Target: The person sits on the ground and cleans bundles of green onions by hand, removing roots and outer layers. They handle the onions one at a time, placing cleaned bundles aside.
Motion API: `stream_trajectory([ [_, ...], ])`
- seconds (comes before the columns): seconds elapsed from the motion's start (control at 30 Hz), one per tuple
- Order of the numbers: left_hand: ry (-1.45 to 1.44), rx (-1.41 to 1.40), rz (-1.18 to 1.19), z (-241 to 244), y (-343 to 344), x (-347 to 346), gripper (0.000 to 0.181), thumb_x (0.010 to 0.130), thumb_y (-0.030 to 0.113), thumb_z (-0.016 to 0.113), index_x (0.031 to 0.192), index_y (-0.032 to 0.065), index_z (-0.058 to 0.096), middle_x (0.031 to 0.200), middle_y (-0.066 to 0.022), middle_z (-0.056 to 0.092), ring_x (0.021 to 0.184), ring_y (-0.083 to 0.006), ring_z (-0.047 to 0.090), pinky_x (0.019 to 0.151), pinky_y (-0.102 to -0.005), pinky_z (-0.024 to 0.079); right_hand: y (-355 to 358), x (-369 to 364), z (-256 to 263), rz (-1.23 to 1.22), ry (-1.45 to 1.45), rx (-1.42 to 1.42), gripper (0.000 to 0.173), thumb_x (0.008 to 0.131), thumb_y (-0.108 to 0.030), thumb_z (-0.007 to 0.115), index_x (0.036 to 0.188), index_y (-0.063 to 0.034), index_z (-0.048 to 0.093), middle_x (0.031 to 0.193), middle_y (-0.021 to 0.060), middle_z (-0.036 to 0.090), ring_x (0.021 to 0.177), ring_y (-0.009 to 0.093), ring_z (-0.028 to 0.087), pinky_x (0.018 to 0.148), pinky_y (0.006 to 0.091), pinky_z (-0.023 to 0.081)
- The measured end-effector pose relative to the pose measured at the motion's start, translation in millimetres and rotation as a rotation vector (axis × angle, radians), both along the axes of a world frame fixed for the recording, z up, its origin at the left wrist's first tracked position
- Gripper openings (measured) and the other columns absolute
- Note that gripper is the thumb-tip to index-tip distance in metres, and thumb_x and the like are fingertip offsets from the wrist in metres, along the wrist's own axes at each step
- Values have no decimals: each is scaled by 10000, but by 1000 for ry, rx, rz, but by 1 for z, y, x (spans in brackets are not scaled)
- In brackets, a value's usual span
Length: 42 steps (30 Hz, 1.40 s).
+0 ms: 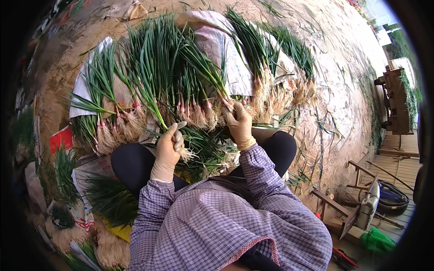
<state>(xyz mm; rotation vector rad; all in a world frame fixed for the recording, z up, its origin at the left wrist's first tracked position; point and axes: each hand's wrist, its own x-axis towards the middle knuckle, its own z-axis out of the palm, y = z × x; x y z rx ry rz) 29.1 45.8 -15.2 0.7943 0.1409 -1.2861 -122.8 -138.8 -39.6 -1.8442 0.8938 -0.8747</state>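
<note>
My left hand (171, 144), in a pale rubber glove, grips a young allium plant (154, 105) just above its roots; the roots stick out below my fist. My gloved right hand (239, 123) is closed around the pinkish base of a few similar plants (206, 69), whose leaves point up and to the left. Before me lies a row of allium plants (159, 57), leaves away from me and roots toward me. Cut or loose green leaves (203, 149) form a heap between my knees, below both hands.
White woven sacks (217, 44) lie under the row. More bundles (262, 67) spread to the right. At my left are rooted bundles (112, 200) and a red packet (61, 139). A wooden bench frame (330, 203), a coiled hose (393, 198) and a cart (396, 101) stand right.
</note>
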Motion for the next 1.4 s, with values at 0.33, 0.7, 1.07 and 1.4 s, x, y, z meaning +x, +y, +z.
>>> stream_trajectory([
  [0.33, -147, 202, -88, -34, -64, -43, 134, 806, 148, 687, 903, 69, 638, 744, 8, 615, 604, -98, 544, 515, -212, 427, -3, -57, -25, 130, 161, 557, 408, 825, -232, 657, 1119, 5, 501, 968, 177, 640, 900, 295, 633, 759, 344, 499],
  [0.7, -290, 219, -255, -24, -38, -63, 134, 813, 88, 666, 917, 39, 597, 801, -21, 621, 706, -143, 618, 529, -243, 450, 9, 10, 18, 524, 643, 137, 390, 826, -332, 628, 1047, -12, 623, 891, 208, 640, 833, 326, 625, 763, 377, 474],
  [1.07, -236, 170, -204, -18, -53, -82, 305, 846, 335, 637, 1048, 108, 613, 871, 37, 632, 606, -62, 526, 443, -161, 319, -4, -3, 66, 470, 601, 40, 215, 864, -241, 596, 911, -43, 664, 722, 151, 633, 613, 236, 626, 615, 336, 501],
  [1.4, -15, 324, -219, -42, -42, -53, 202, 913, 167, 446, 1014, 37, 562, 845, -32, 641, 645, -49, 523, 465, -180, 324, -221, -127, 205, -48, 565, -115, 230, 908, -261, 545, 988, -67, 640, 747, 73, 649, 574, 105, 551, 529, 263, 481],
])
